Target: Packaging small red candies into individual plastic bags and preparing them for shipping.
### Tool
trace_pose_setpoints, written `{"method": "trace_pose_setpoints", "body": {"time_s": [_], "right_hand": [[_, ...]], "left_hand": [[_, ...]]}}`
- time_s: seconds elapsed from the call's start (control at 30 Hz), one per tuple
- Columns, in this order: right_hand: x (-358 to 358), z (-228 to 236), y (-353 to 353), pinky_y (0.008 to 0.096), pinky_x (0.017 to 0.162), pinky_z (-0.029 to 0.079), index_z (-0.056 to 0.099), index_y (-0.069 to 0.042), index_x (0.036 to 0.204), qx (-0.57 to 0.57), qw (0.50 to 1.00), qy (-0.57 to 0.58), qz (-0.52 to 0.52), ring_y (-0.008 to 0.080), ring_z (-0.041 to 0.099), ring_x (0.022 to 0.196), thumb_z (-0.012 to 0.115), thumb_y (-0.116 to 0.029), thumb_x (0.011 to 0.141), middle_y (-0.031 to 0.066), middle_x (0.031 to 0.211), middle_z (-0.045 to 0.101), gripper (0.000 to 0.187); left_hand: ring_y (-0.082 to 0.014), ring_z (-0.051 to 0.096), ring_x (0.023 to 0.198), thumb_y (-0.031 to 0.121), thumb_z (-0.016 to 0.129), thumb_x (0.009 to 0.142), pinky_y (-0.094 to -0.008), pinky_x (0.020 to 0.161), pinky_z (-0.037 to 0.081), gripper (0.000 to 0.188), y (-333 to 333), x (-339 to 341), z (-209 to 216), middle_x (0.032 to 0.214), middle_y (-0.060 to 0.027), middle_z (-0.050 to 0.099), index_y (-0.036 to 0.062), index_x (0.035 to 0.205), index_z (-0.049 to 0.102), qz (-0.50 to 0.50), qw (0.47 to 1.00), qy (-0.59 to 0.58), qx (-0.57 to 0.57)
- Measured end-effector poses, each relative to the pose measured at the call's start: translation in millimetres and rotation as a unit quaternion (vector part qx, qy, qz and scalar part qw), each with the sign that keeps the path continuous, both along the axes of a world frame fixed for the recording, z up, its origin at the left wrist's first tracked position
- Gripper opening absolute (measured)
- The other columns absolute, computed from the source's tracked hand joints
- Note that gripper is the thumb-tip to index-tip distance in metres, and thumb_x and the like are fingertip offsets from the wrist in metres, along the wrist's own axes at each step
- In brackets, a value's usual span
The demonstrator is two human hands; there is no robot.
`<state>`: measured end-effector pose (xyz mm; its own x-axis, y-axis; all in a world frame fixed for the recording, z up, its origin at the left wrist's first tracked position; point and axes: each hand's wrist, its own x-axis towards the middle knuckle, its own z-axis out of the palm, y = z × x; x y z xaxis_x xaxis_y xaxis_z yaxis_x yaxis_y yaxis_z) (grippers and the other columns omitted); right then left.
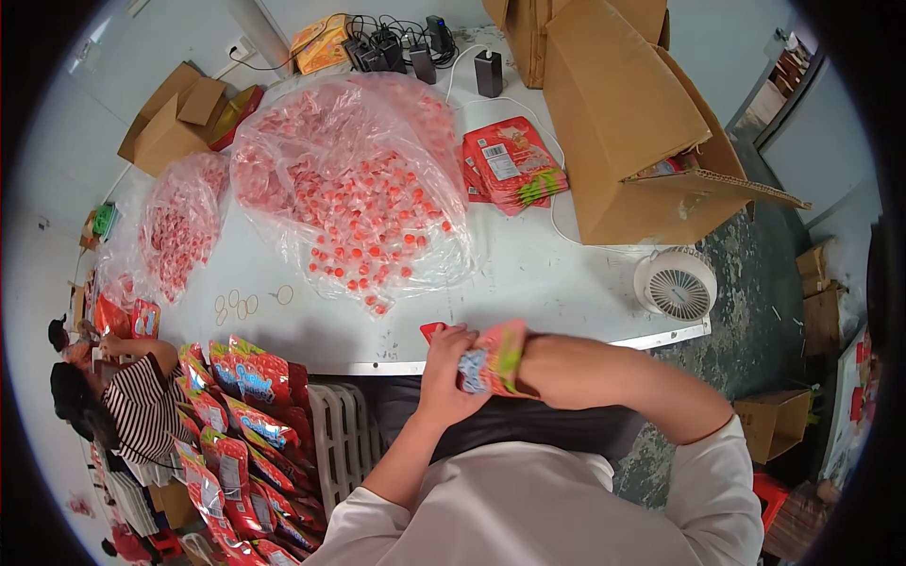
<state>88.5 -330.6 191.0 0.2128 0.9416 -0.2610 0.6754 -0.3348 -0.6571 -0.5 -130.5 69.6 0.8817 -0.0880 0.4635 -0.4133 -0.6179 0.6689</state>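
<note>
Left hand: (447, 377) fingers wrapped round and clamped on the red printed pouch (478, 372); back of the hand is turned up, thumb contact not clearly seen.
Right hand: hidden at the pouch, apparently inside its mouth; finger opening cannot be told.
Right forearm: (604, 375) brought in from the right, wrist end met by the pouch's green-edged rim.
Pouch: held between both hands, immediately right of the left fingers, just off the near table edge (print blurred).
Red tip: (430, 330) seen just past the left fingertips; whether it belongs to the pouch cannot be told.
Large clear bag: (363, 189) laid on the table (538, 283), ahead and left of the left hand, filled with small red wrapped pieces.
Rubber bands: (250, 306) scattered left of the left hand, well apart from it.
Flat pouches: (514, 162) stacked ahead of the left hand, slightly to its right.
Carton: (613, 132) stood ahead and right of both hands, flaps raised.
White fan: (676, 286) placed right of the hands, near the table corner.
Standing pouches: (250, 424) packed in rows left of the left hand, beside a pale slatted plastic piece (345, 434).
</note>
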Motion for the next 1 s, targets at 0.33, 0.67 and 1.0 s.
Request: {"method": "trace_pose_setpoints", "body": {"time_s": [0.33, 0.67, 1.0], "right_hand": [[-22.4, -82.7, 24.5, 0.0442, 0.081, 0.05, 0.063, -0.007, 0.1, -0.282, 0.936, 0.023, 0.21, 0.0351, 0.063, 0.088, 0.062, -0.005, 0.076, 0.0176, 0.099, 0.066, 0.025], [-17.5, -16.7, -32.6, 0.0443, 0.09, 0.047, 0.066, -0.004, 0.108, 0.286, 0.937, -0.043, -0.197, 0.0363, 0.06, 0.103, 0.073, -0.026, 0.085, 0.0168, 0.117, 0.06, 0.032], [-48.4, -61.2, -30.3, 0.0296, 0.067, 0.052, 0.054, -0.001, 0.084, 0.333, 0.847, 0.035, -0.414, 0.0238, 0.065, 0.075, 0.067, 0.004, 0.072, 0.0218, 0.11, 0.065, 0.018]], "left_hand": [[-0.0361, 0.057, 0.11, 0.014, 0.08, 0.065, -0.0599, 0.109, 0.033, 0.068, -29.4, -18.6, -20.3, 0.118, -0.017, 0.058, 0.0062, 0.125, 0.049, -0.113, 0.993, 0.017, 0.038], [-0.0381, 0.059, 0.108, 0.023, 0.09, 0.062, -0.0413, 0.097, 0.047, 0.086, -30.0, -5.3, -3.4, 0.116, -0.0218, 0.058, -0.0034, 0.13, 0.046, 0.084, 0.986, 0.114, -0.092], [-0.0274, 0.061, 0.11, 0.011, 0.087, 0.069, -0.0384, 0.102, 0.044, 0.082, -1.1, 1.9, -6.8, 0.123, -0.0144, 0.058, -0.0057, 0.135, 0.041, -0.018, 0.945, 0.149, -0.292]]}}
